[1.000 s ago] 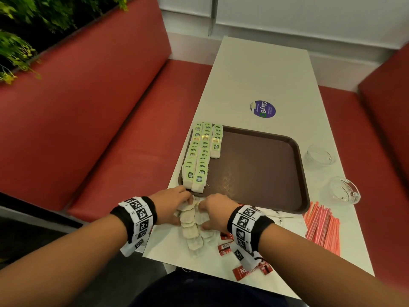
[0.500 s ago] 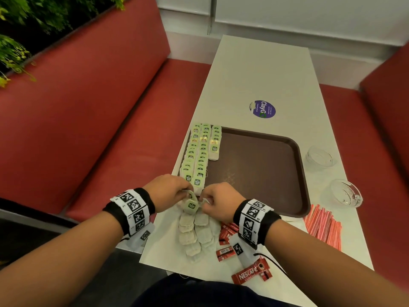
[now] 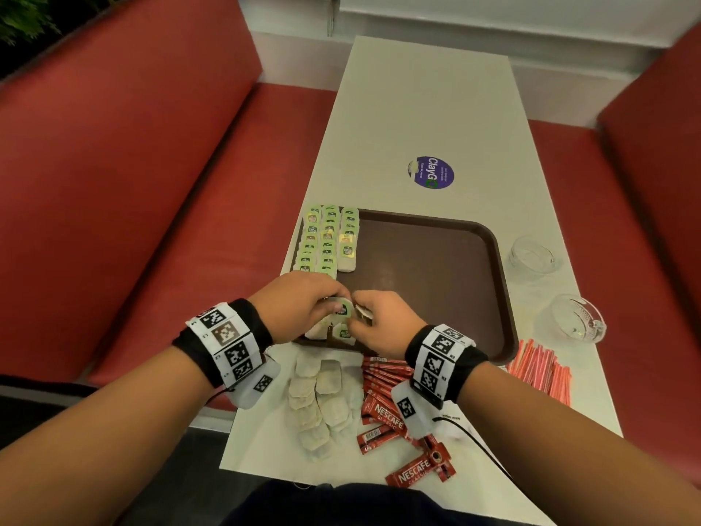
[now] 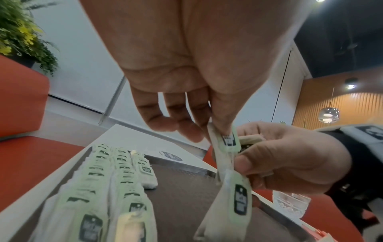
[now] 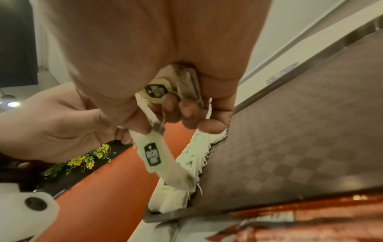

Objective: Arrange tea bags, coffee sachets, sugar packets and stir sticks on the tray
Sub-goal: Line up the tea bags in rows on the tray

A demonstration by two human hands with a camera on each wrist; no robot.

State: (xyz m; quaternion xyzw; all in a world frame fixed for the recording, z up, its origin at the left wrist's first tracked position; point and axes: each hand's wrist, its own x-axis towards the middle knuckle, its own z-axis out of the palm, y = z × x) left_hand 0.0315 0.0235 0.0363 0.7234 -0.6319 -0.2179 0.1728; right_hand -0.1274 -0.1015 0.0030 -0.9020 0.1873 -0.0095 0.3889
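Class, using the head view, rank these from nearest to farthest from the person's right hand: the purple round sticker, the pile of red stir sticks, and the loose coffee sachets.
From the right hand:
1. Coffee sachets, on the table just below the wrist.
2. Stir sticks, on the table off to the right.
3. Purple sticker, on the table beyond the tray's far edge.

We are reaching both forearms forward, marker bands on each wrist, hands meeting knuckle to knuckle. Our left hand [image 3: 299, 307] is pinching a tea bag [image 4: 228, 142] between thumb and forefinger, other fingers hanging loose. Our right hand [image 3: 381, 320] is curling its fingers [image 5: 187, 111] around more tea bags.
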